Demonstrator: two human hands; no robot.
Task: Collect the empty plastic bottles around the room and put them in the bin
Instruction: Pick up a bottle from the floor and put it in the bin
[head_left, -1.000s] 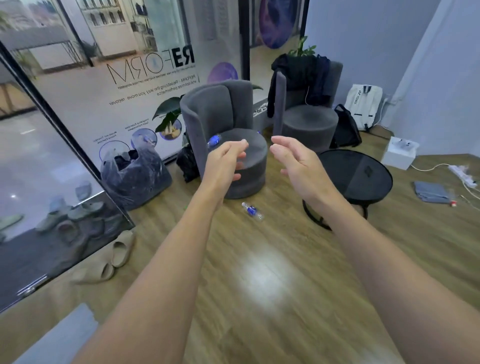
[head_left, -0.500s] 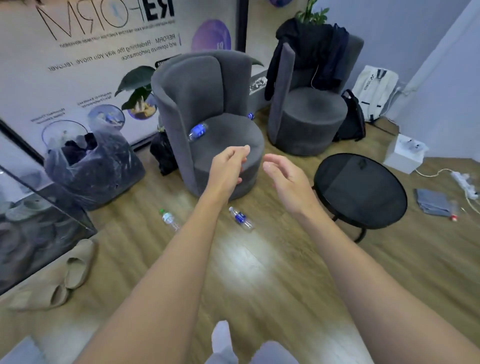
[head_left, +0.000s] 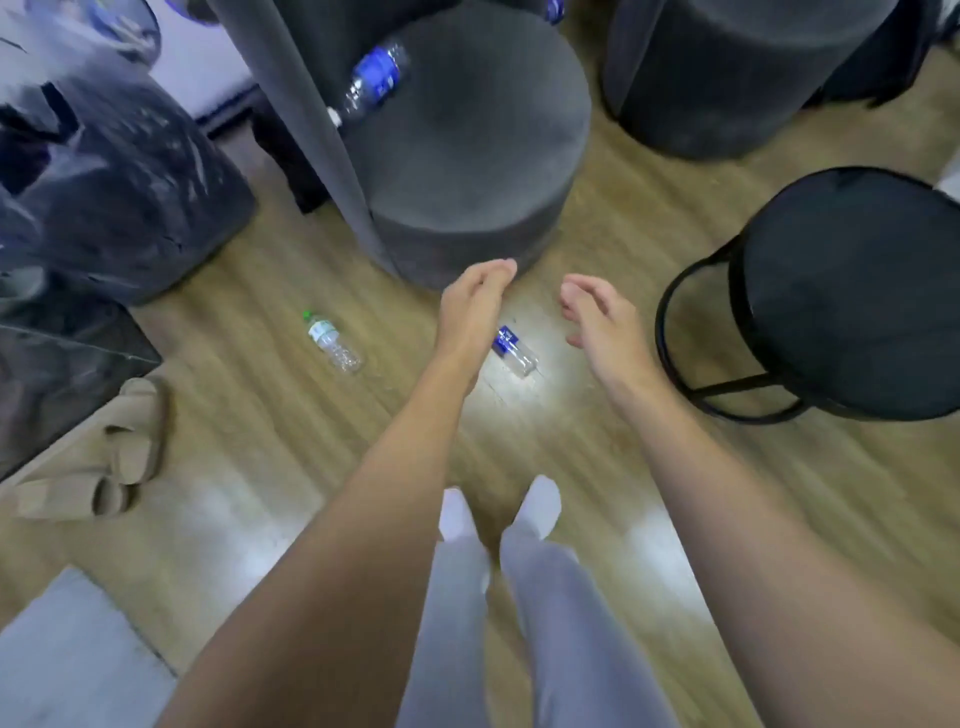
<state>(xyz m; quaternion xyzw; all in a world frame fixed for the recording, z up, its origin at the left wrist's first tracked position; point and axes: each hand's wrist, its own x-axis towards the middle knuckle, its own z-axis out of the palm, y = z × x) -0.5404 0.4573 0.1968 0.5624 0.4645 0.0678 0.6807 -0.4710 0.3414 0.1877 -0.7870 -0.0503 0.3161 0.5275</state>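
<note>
Left hand: the left hand is hanging out in front, fingers loosely curled, holding nothing.
Right hand: the right hand is hanging beside it, fingers relaxed and apart, holding nothing.
Blue bottle: the blue bottle is lying on its side on the floor, showing between the two hands. The left hand is hiding its cap end. I am judging both hands to be above it, not touching.
Green bottle: the green bottle is lying on its side on the floor, left of the left arm and near the bin.
Chair bottle: the chair bottle is lying tilted on the chair, cap against the backrest.
Handling: I am expecting thin, clear, empty plastic that is very light, dents under a hard squeeze and rolls if nudged.
Hold: I am favouring a wrap across the labelled middle, where the wall looks stiffest.
Materials: the floor is showing glossy wood-look planks with glare. The chair is a grey, velvety drum. The bin is wearing a dark, crinkled, shiny bag. The table is a round black top on a thin metal ring. The slippers are beige and soft-looking.
Blur: the frame is smearing, so I am not reading any label.
</note>
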